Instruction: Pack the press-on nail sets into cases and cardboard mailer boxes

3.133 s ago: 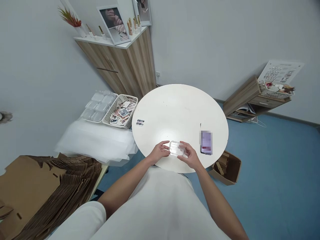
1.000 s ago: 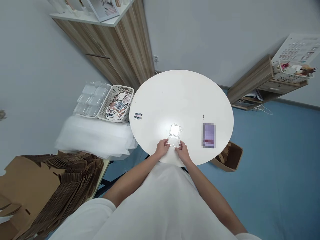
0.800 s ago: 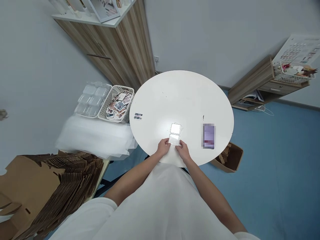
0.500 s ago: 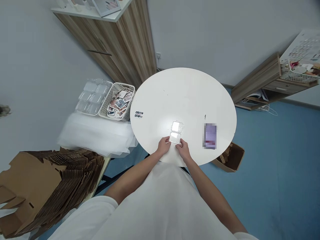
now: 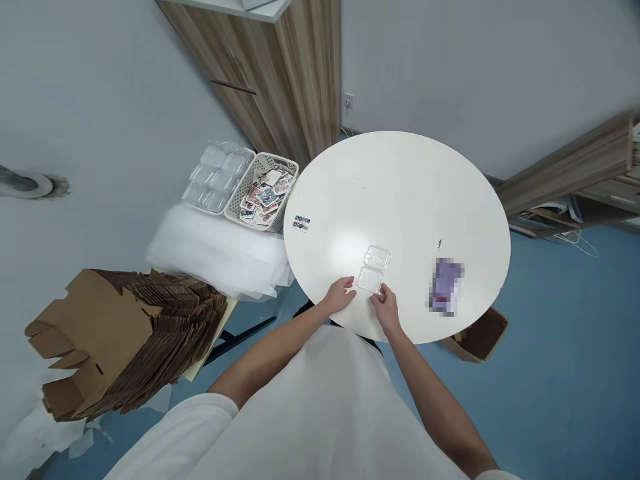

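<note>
One clr case [image 5: 374, 269], long axis ~fwd

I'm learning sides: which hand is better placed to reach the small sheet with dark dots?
Probably the left hand: nearer the sheet, apparently free; the right hand touches the open, rectangular clear plastic case.

Case [image 5: 371, 279]: clr plastic, glossy; tbl [image 5: 410, 193] smooth.

Soft cool light, pale glare on the table [image 5: 410, 200], glints on clear box [image 5: 371, 279], pixelated purple object [image 5: 446, 285], edges stretched
</note>
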`<state>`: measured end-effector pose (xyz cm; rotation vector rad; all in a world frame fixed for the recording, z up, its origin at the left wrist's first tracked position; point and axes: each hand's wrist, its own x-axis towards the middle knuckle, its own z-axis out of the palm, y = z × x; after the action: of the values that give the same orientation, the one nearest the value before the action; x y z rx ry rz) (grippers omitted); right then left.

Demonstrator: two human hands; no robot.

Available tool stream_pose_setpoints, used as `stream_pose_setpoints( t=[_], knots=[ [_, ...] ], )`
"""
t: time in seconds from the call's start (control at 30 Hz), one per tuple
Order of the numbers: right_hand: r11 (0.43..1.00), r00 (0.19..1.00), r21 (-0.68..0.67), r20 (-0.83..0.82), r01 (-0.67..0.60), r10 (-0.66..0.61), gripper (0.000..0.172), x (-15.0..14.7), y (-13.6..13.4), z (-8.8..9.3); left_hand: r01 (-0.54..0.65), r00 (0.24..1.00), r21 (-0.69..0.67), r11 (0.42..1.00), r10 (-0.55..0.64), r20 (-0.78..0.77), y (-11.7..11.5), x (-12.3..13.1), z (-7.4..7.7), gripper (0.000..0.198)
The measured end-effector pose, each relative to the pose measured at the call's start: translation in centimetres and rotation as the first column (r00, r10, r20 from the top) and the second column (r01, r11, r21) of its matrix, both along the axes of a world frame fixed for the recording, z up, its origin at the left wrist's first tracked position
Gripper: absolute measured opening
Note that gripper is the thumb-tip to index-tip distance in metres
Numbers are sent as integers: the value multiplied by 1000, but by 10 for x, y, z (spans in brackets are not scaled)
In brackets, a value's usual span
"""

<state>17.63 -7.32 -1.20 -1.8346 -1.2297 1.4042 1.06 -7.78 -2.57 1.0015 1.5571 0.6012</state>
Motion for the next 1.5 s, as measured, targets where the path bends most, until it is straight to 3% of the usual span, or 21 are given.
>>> stream_pose_setpoints(
  t=[0.1,0.23,0.37,0.47,0.57,0.77,0.9,1.13,1.27,1.5],
  knots=[
    [997,993,0,95,76,-75,58,-2,-4,0,50,999,6,999,-50,-9,-2,-21,1,44],
    [981,976,164,172,104,-133,55,-21,-6,8,58,993,82,995,-49,-112,4,-74,9,38],
    [977,991,212,129,-6,-22,45,-67,9,18,43,960,151,988,1,-281,26,-144,18,33],
    [987,994,136,81,-89,78,42,-108,28,19,94,923,157,983,-26,-385,47,-187,22,32],
    [978,978,62,65,-201,197,39,-144,43,16,167,894,153,974,-83,-441,66,-214,23,35],
    [930,914,16,193,-366,357,43,-186,71,7,344,807,137,929,-218,-549,103,-226,26,49],
    [921,878,30,315,-388,359,47,-202,97,4,426,710,26,904,-316,-630,128,-223,30,61],
    [915,843,25,401,-403,360,54,-227,127,-6,504,604,-97,858,-431,-670,156,-222,26,62],
    [920,845,0,396,-393,361,59,-236,135,-8,531,590,-110,841,-459,-664,162,-226,20,55],
    [915,806,-18,467,-403,364,56,-243,146,-9,545,642,-47,837,-452,-619,162,-232,12,49]
  ],
)
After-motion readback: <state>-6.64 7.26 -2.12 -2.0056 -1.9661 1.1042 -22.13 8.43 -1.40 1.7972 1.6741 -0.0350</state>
